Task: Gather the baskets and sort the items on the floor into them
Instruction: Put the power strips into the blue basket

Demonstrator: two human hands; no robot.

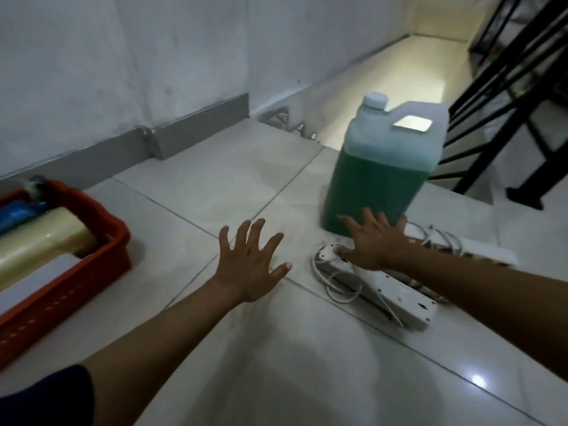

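both hands spread, holding nothing: left hand point(250, 263) mid-frame, right hand point(373, 242) over the power strip point(396, 295), apparently reaching to gather it for the red basket point(92, 265) at left.

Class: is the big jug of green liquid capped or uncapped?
Capped: a white cap sits on the neck of the jug.

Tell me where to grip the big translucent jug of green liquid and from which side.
Take the translucent jug of green liquid by its moulded top, beside the white screw cap, coming from above. It stands upright and looks nearly full, so probably heavy; its smooth, broad sides offer little hold for one hand.
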